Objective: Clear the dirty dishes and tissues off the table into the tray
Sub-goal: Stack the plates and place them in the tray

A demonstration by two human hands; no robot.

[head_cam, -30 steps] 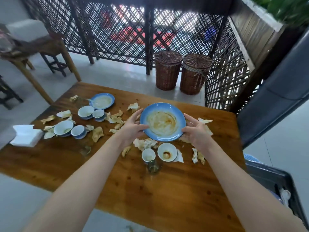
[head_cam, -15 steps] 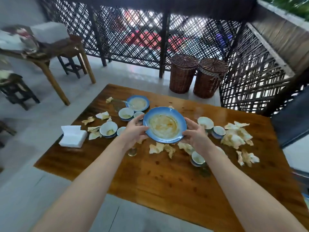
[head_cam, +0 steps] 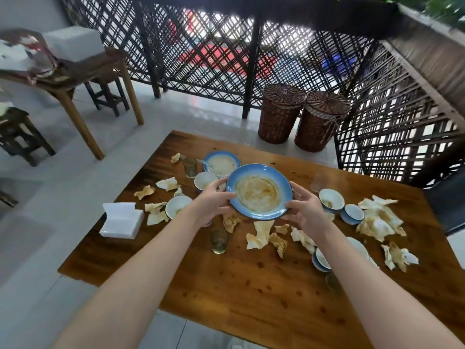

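Left hand: the left hand [head_cam: 210, 204] grips the left rim of the big blue plate [head_cam: 259, 191], thumb over the top edge, fingers curled beneath.
Right hand: the right hand [head_cam: 305, 211] grasps the opposite rim in the same way, thumb on the edge.
Big blue plate: held between both hands over the middle of the wooden worktop [head_cam: 251, 285]. It looks lifted off the wood, its face smeared with brownish sauce.
Second plate: a smaller blue plate [head_cam: 222, 163] lies on the worktop just behind the held one, also smeared.
Bowls, left: one white bowl [head_cam: 177, 206] sits beside the left wrist and another [head_cam: 204, 180] just past the left fingers.
Bowls, right: a blue-sided bowl [head_cam: 331, 200] and a small cup [head_cam: 352, 214] stand close together beyond the right hand. Two more dishes [head_cam: 320, 260] are partly hidden by the right forearm.
Glasses: one tumbler [head_cam: 219, 241] stands between the forearms and a second [head_cam: 190, 168] is left of the smaller plate.
Tissues: stained crumpled tissues lie scattered at the left [head_cam: 166, 183], under the held plate's near edge [head_cam: 260, 234], and in a heap at the right end [head_cam: 377, 220].
Clean napkins: a white stack [head_cam: 122, 220] sits on the left corner.
Beyond the worktop: two lidded wicker baskets [head_cam: 280, 113] stand side by side against a dark lattice screen [head_cam: 201, 46].
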